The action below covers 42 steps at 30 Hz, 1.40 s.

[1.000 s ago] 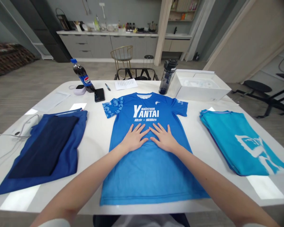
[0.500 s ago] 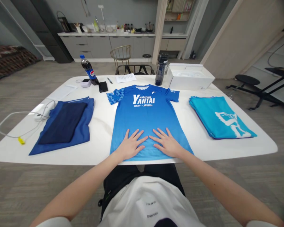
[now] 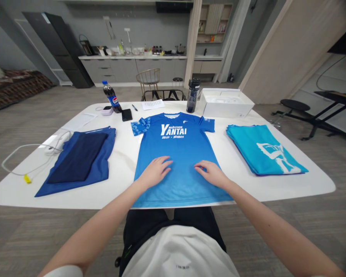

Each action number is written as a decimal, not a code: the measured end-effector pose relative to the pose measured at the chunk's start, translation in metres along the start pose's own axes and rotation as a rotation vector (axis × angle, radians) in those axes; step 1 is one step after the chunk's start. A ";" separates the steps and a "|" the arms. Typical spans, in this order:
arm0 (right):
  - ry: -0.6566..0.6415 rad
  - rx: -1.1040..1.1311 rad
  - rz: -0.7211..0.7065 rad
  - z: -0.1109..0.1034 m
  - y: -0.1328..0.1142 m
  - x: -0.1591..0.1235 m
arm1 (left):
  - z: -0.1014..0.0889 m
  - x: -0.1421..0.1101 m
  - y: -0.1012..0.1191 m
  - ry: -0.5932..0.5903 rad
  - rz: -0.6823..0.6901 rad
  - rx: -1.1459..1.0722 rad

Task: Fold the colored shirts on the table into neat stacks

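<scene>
Over the blue shirt, hands

Gray wall, dark refrigerator, pale cabinets, brass-toned chair, wood-look floor

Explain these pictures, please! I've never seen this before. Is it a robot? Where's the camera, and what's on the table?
There's no robot here, just a person with two bare hands. The camera sits on the person's head, looking forward and down, so every picture is that person's view.

On the white, round-cornered table lies a blue short-sleeved T-shirt with white letters. To its left, a dark navy folded cloth rests on a bigger blue cloth. To its right is a turquoise folded cloth with a white print. Farther back stand a dark cola bottle with a blue cap and a white rectangular box.

The left hand and right hand are over the T-shirt. Neither seems to hold anything; whether they touch it is hard to tell.
</scene>
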State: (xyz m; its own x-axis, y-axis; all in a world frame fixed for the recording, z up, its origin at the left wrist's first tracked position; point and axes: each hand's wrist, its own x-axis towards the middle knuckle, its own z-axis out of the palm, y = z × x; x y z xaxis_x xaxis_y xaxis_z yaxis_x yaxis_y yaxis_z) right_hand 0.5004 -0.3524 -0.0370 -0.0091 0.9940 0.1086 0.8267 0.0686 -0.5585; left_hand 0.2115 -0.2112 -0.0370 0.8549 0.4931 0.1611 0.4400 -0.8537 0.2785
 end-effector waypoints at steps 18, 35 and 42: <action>0.241 -0.423 0.537 -0.068 0.154 0.196 | 0.047 0.277 -0.097 -0.053 -0.005 0.143; 0.168 -0.534 0.913 -0.102 0.234 0.249 | 0.074 0.486 -0.134 -0.094 -0.496 -0.073; 0.033 -0.401 0.985 -0.117 0.241 0.241 | 0.078 0.499 -0.151 -0.136 -0.399 -0.194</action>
State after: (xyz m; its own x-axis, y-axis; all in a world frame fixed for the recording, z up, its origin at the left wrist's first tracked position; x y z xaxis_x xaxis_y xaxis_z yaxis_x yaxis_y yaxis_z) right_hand 0.7628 -0.1062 -0.0490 0.7752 0.5928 -0.2181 0.5863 -0.8038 -0.1011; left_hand 0.5928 0.1504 -0.0729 0.6629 0.7395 -0.1169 0.6938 -0.5481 0.4672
